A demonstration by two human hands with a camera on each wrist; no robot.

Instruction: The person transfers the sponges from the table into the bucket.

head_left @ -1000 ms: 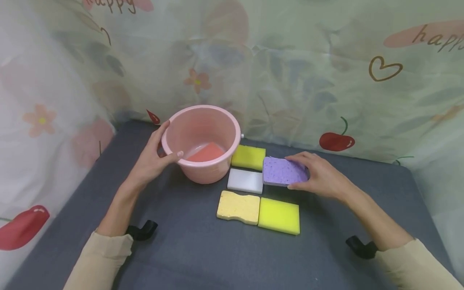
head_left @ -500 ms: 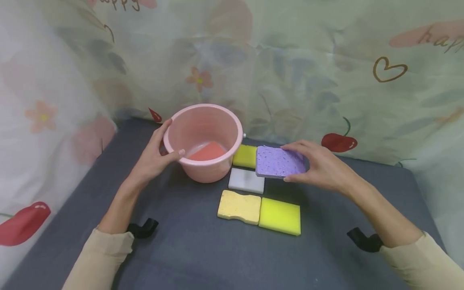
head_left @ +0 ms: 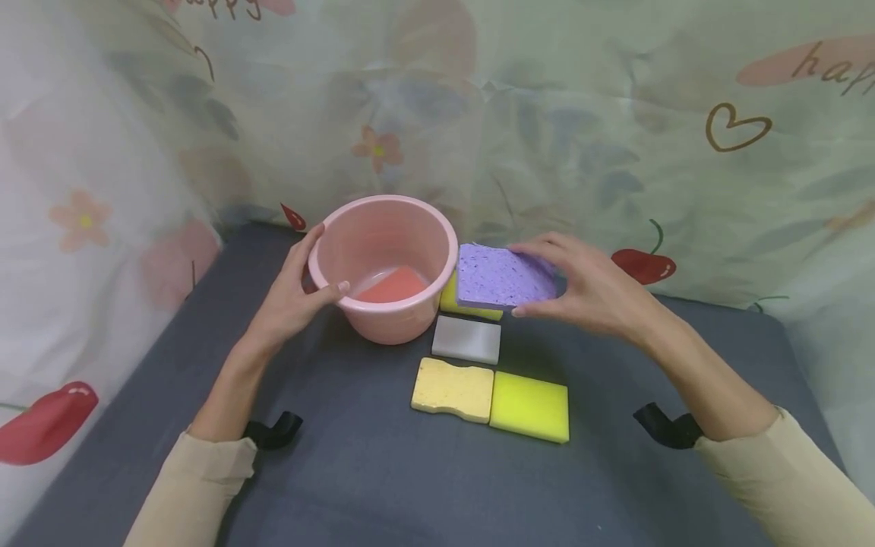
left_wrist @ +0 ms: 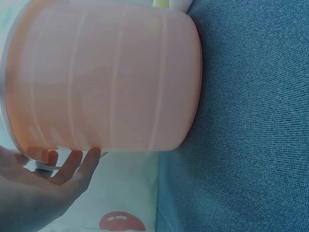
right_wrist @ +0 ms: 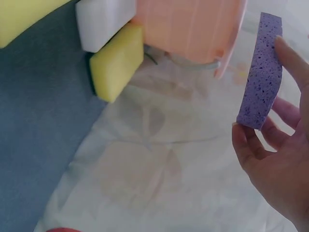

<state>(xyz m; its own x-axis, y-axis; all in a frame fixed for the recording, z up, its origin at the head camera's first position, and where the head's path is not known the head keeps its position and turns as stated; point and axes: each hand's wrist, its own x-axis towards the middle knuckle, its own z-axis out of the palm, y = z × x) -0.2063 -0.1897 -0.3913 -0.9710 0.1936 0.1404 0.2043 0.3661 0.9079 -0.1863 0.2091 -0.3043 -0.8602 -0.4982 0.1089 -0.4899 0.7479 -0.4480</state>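
A pink bucket [head_left: 390, 323] stands upright at the back of the dark table, an orange-red sponge [head_left: 395, 286] lying on its floor. My left hand [head_left: 285, 300] holds the bucket by its left rim, thumb over the edge; in the left wrist view the fingers [left_wrist: 79, 169] lie along the outer wall. My right hand [head_left: 581, 285] pinches a purple sponge [head_left: 502, 277] between thumb and fingers, raised off the table just right of the bucket. The right wrist view shows the purple sponge [right_wrist: 263, 72] edge-on, apart from the bucket wall.
Beside the bucket lie a yellow sponge [head_left: 447, 300], partly covered by the purple one, and a white sponge [head_left: 467, 339]. Nearer are a wavy-edged pale yellow sponge [head_left: 453, 389] and a bright yellow sponge [head_left: 529, 406], side by side. A patterned curtain [head_left: 547, 137] hangs behind.
My right hand has lifted the purple sponge up and left toward the bucket, coming in front of the back yellow sponge. The left hand keeps its hold on the rim.
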